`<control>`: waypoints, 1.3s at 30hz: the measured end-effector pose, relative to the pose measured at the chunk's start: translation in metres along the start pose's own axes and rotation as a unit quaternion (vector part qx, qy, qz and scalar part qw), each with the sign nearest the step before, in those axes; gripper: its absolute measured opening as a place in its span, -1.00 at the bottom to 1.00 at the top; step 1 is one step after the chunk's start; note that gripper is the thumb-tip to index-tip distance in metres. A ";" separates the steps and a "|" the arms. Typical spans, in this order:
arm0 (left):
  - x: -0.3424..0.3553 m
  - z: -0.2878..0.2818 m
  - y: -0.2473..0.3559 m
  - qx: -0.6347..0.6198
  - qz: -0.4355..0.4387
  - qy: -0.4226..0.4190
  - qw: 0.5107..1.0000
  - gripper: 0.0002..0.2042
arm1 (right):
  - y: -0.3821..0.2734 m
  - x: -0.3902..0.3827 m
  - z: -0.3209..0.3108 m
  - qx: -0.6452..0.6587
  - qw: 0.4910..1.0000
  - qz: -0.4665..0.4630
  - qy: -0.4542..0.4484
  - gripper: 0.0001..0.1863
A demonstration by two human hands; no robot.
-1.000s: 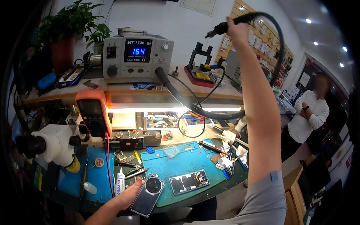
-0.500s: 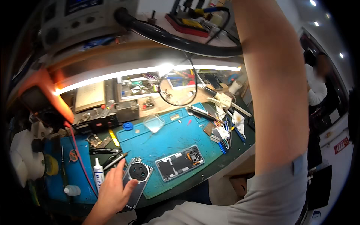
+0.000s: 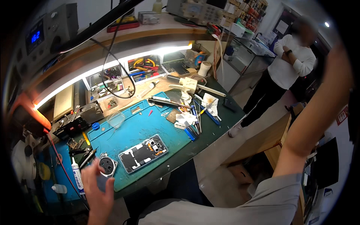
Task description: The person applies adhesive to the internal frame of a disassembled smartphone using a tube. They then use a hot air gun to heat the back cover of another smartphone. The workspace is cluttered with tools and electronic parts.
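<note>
My left hand point(image 3: 98, 193) is raised in front of a phone back cover point(image 3: 108, 164) with a round camera ring. Its thumb and fingers are apart and slightly blurred, with nothing seen between them, and it hides the cover's lower part. To the right, an opened phone point(image 3: 143, 153) lies on the blue work mat point(image 3: 125, 132), its black and white inner parts and cameras facing up. A white glue tube point(image 3: 77, 176) stands left of my hand. My right forearm point(image 3: 311, 116) reaches up along the right side; its hand is lost past the dark upper-right rim.
Tweezers, blue-handled tools point(image 3: 192, 132) and crumpled tissue point(image 3: 210, 105) lie right of the mat. A clear dish point(image 3: 116, 120) sits at its back. An orange multimeter point(image 3: 32, 112) stands left. A black lamp arm point(image 3: 101, 22) crosses above. Beyond the bench a person point(image 3: 288, 62) stands with folded arms.
The view has swung, bringing the standing person and shop shelves into sight. My left hand has lifted back from the cover. My right arm has shifted toward the right edge.
</note>
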State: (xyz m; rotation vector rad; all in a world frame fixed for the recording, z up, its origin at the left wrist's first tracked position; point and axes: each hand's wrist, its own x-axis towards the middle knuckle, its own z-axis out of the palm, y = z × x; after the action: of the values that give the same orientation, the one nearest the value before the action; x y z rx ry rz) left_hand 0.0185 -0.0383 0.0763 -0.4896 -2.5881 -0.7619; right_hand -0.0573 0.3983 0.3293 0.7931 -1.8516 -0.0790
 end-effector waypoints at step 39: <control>-0.025 0.194 0.187 -0.777 -0.089 -0.287 0.554 0.19 | -0.151 -0.412 -0.100 0.686 0.264 0.574 0.359 0.01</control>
State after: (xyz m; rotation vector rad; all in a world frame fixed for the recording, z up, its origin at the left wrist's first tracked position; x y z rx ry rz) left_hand 0.0682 0.2157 -0.0043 -0.9825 -1.4891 -3.3363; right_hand 0.1867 0.5387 -0.0222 0.0554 -0.6315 2.6418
